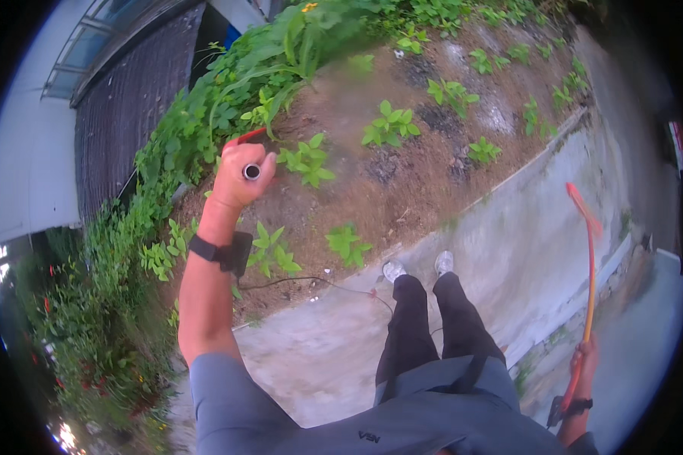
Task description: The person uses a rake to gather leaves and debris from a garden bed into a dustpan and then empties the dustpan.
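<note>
My left hand is closed around a tool's handle; its round, dark-centred end faces the camera. A red part of that tool juts out past my knuckles, beside the leafy edge of the bed. The rest of it is hidden by my fist. At the far right, my right hand grips a long, thin orange-red rod, held out over the paving, with a blurred red head at its far end. Nearest to my left hand grows a young green plant in brown soil. Both wrists wear dark straps with a device.
Several young plants stand in the soil bed, bordered by a concrete ledge under my feet. A thin dark cable crosses soil and ledge towards my legs. Dense vines and a corrugated dark wall lie at the left.
</note>
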Demonstrator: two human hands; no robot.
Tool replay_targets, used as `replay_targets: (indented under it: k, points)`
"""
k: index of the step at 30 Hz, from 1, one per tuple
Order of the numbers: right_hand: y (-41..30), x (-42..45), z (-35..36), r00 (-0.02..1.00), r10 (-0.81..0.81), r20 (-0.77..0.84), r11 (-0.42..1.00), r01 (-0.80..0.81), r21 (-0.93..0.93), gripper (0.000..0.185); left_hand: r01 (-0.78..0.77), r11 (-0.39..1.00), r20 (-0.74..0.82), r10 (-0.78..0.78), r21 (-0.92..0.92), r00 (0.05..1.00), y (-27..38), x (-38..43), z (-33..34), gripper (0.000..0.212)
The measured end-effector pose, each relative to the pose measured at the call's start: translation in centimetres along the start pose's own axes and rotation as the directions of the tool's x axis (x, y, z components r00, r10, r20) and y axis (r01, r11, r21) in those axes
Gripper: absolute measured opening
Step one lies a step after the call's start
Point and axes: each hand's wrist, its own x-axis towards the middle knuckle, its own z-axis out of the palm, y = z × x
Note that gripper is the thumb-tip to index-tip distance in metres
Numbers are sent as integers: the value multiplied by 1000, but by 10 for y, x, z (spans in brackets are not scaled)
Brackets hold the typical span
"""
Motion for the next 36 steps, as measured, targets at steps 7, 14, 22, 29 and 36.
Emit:
replay_targets:
  k: [7,14,22,29,36]
  points:
    - [-18,-23,35,997,-23,70,998,27,-49,58,-2,998,-20,3,55,1000,0,-11,8,30]
    - [0,-26,36,995,-27,92,1000,27,1,57,-33,994,-24,36,100,999,11,-18,5,31]
    - [15,-23,34,997,48,67,997,-52,58,57,-104,984,-7,106,144,994,56,-24,-16,32]
    - [22,-22,37,997,64,31,997,-66,50,59,-218,975,-10,219,48,976,92,-29,-17,28]
    - [31,-17,23,991,64,121,990,-78,115,60,-180,976,199,154,120,968,108,-28,13,27]
